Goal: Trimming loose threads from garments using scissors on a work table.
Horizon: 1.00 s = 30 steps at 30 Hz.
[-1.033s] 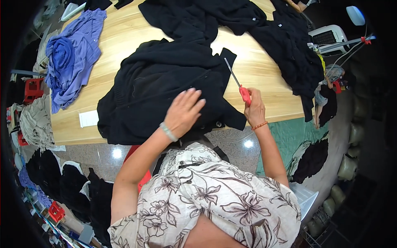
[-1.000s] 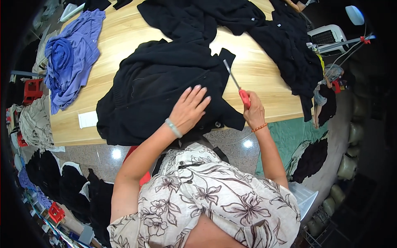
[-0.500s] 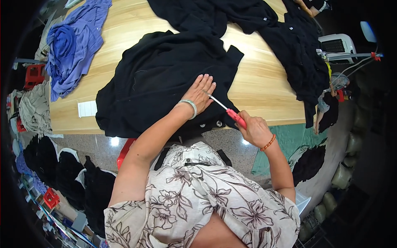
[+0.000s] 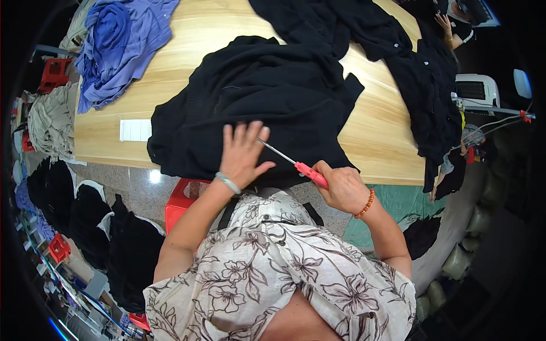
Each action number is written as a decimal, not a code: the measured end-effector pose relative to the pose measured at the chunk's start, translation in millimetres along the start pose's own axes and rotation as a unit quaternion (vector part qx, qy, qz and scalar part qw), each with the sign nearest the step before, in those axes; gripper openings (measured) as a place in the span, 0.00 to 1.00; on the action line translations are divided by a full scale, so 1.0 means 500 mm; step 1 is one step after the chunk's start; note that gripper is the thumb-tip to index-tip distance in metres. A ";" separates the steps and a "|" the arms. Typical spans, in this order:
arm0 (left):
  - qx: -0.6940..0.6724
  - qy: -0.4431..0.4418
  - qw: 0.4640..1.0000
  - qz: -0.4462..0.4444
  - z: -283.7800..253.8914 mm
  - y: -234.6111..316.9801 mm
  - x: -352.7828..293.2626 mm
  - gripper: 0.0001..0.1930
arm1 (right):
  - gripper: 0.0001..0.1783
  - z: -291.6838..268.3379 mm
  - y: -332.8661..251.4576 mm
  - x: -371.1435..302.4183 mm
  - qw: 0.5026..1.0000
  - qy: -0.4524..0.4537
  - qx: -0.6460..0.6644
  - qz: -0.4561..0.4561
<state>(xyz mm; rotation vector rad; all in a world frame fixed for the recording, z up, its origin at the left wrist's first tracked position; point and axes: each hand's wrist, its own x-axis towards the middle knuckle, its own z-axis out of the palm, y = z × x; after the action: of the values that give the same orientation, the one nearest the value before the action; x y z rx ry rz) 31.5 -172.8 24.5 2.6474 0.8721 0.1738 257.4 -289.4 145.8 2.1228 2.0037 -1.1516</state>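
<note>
A black knitted garment [image 4: 284, 94] lies spread in loose folds at the near edge of the wooden table. My left hand [image 4: 243, 154] rests on it near the table's front edge, palm down, fingers spread. In my right hand [image 4: 344, 188] is the red handle of a slim tool [image 4: 310, 173] with a thin metal shaft. The shaft points up and to the left, its tip beside the fingers of my left hand. What shape the tip has is too small to tell. Pale loose threads show on the black fabric.
Purple clothing [image 4: 122, 48] is heaped on the table's far left, near a white paper label [image 4: 135, 130]. More black garments [image 4: 424, 85] lie across the back and right. Red stools [image 4: 181, 203] stand below the table. Another person's hand [image 4: 443, 24] shows at the far right.
My left hand has slid left and nearer to me, fingers spreading. The tool has moved slightly left with my right hand. The view has shifted, so the table sits farther right.
</note>
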 end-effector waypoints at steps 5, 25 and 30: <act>-0.011 0.094 0.990 -0.102 0.006 -0.180 -0.093 0.48 | 0.13 0.010 -0.071 0.075 0.999 -0.028 0.002 -0.047; -0.115 0.106 0.986 -0.061 -0.070 -0.313 -0.044 0.26 | 0.13 0.020 -0.092 0.074 0.988 0.080 0.021 0.130; -0.156 0.190 0.964 -0.099 -0.035 -0.356 0.117 0.27 | 0.11 0.013 -0.011 -0.060 0.937 0.115 -0.026 0.329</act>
<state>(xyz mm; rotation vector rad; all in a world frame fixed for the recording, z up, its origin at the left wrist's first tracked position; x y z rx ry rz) -23.9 0.7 -23.2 2.2499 1.1158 0.7231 252.0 -317.1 158.7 2.6715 1.1610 -0.7516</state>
